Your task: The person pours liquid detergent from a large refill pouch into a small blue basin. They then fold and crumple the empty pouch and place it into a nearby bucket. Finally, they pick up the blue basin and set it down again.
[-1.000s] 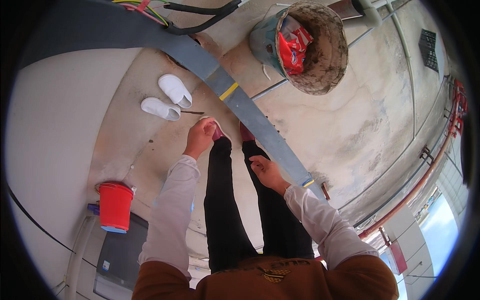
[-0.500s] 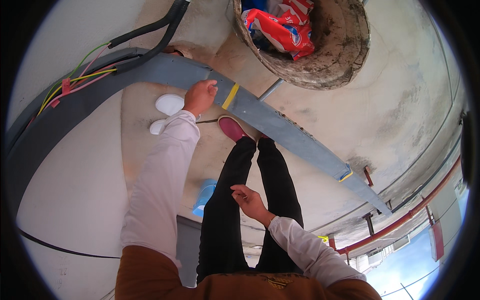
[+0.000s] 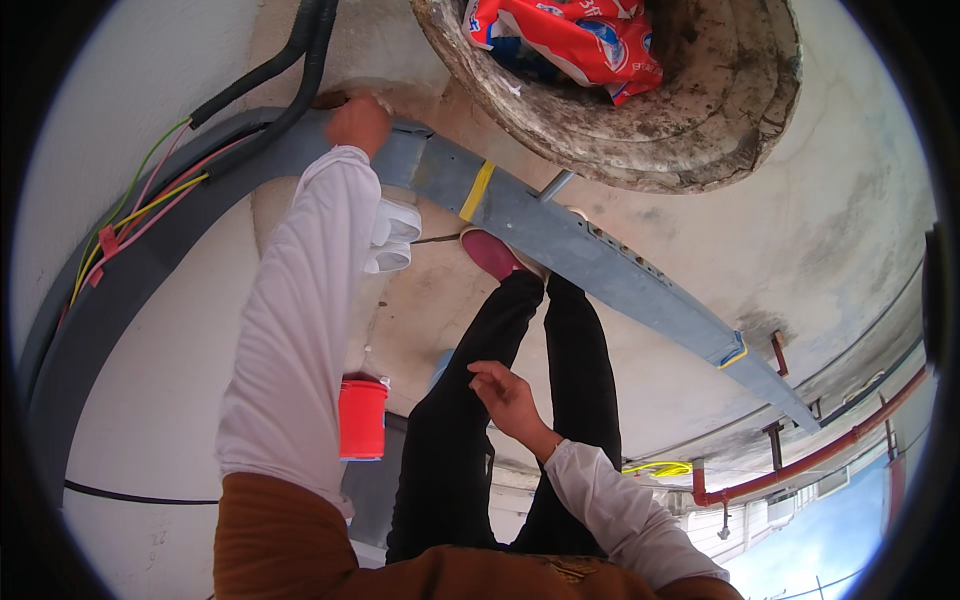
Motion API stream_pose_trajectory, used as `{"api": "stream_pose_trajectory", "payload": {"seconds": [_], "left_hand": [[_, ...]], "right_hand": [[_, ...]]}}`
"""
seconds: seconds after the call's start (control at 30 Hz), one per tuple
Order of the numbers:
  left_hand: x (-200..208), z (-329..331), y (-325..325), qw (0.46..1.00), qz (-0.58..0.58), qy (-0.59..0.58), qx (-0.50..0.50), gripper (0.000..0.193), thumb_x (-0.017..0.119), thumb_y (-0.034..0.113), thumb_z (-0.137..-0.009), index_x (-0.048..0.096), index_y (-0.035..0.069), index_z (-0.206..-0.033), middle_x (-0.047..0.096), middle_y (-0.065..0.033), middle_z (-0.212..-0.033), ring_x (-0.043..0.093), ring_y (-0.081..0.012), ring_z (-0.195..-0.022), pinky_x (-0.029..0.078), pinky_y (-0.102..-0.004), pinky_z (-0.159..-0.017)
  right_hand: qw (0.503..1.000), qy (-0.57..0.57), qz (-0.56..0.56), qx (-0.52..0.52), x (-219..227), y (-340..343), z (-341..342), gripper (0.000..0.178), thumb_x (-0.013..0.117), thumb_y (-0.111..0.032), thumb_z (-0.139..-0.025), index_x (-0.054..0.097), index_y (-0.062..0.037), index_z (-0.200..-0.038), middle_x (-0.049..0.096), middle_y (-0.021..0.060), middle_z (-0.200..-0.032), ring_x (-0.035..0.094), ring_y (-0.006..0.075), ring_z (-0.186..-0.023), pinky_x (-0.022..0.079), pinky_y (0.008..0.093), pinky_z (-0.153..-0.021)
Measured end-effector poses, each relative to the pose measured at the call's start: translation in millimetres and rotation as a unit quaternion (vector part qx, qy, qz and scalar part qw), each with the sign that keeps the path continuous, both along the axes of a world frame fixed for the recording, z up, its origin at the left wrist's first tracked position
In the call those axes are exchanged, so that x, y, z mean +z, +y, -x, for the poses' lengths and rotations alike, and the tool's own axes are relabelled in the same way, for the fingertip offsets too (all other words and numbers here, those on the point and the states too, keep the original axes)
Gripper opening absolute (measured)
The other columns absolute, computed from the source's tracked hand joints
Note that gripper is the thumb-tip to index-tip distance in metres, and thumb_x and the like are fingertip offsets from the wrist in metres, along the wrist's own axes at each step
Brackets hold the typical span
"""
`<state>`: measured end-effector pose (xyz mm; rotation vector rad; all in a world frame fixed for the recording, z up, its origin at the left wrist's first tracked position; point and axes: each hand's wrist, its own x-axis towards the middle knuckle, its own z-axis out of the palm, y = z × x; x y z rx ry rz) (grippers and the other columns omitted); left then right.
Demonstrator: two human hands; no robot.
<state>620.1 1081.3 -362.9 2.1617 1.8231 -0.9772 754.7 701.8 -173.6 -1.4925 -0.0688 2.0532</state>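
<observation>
My left hand (image 3: 360, 122) is at the far edge of a long grey metal channel (image 3: 400, 172), close to where black sheathed cables (image 3: 318, 70) come in. Its fingers look curled, with the tips hidden from view, and I cannot make out anything in them. My right hand (image 3: 508, 402) hovers in front of my thighs, its fingers loosely bent and a little apart, holding nothing visible. Left of my left hand, thin green, yellow and pink wires (image 3: 140, 212) with a red tag (image 3: 107, 242) lie in the open part of the channel.
A dirty round bucket (image 3: 690, 150) with a red plastic package (image 3: 590, 45) stands beyond the channel. White slippers (image 3: 392, 238) and a red bucket (image 3: 362, 418) are on the floor. Yellow tape (image 3: 478, 190) crosses the channel. A reddish pipe (image 3: 830, 440) runs at the right.
My left hand has moved away from me and to the left, to the channel's far edge. The view has shifted, bringing the red bucket into sight. My right hand stays before my thighs.
</observation>
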Motion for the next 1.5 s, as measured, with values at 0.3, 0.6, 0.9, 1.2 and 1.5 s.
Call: {"api": "stream_pose_trajectory", "payload": {"seconds": [0.3, 0.6, 0.9, 1.2, 1.5], "left_hand": [[-3, 7, 27, 0.954, -0.016, 0.092, -0.286, 0.016, 0.054, 0.016, -0.084, 0.070, 0.014, -0.086, 0.068, -0.0096, -0.087, 0.067, -0.0236, -0.085, 0.054, -0.0370, -0.064], [-61, 28, 62, 0.899, 0.078, 0.264, -0.340, 0.017, 0.055, 0.011, -0.083, 0.071, 0.009, -0.087, 0.069, -0.0052, -0.078, 0.067, -0.0253, -0.065, 0.051, -0.0425, -0.041], [-80, 62, 70, 0.952, -0.042, 0.127, -0.275, 0.014, 0.060, 0.013, -0.079, 0.071, 0.008, -0.086, 0.069, -0.0079, -0.086, 0.067, -0.0291, -0.071, 0.052, -0.0465, -0.042], [-60, 51, 72, 0.956, 0.003, 0.138, -0.260, 0.033, 0.075, 0.034, -0.069, 0.071, 0.008, -0.089, 0.067, -0.0133, -0.093, 0.066, -0.0289, -0.086, 0.053, -0.0367, -0.074], [-49, 59, 72, 0.973, 0.009, 0.081, -0.217, 0.044, 0.079, 0.040, -0.064, 0.070, 0.004, -0.086, 0.067, -0.0179, -0.087, 0.065, -0.0315, -0.084, 0.052, -0.0375, -0.074]], "right_hand": [[0.999, 0.030, 0.030, -0.021, 0, 9, -7, 0.022, 0.052, -0.001, -0.088, 0.056, -0.0055, -0.109, 0.058, 0.0014, -0.080, 0.053, 0.0074, -0.074, 0.044, 0.0216, -0.069], [0.995, 0.069, 0.045, -0.051, 7, 22, -11, 0.024, 0.051, -0.001, -0.088, 0.055, -0.0059, -0.111, 0.058, 0.0021, -0.084, 0.054, 0.0086, -0.080, 0.043, 0.0219, -0.074], [0.993, 0.079, 0.031, -0.084, 11, 29, -10, 0.024, 0.051, 0.001, -0.088, 0.055, -0.0059, -0.111, 0.059, 0.0025, -0.085, 0.056, 0.0091, -0.083, 0.044, 0.0224, -0.077], [0.993, 0.085, 0.031, -0.079, 12, 31, -15, 0.024, 0.050, 0.002, -0.088, 0.054, -0.0054, -0.110, 0.058, 0.0033, -0.085, 0.057, 0.0086, -0.084, 0.045, 0.0221, -0.077], [0.992, 0.097, 0.044, -0.071, 11, 31, -19, 0.023, 0.050, 0.002, -0.089, 0.054, -0.0051, -0.110, 0.059, 0.0034, -0.085, 0.057, 0.0095, -0.083, 0.045, 0.0225, -0.077]]}}
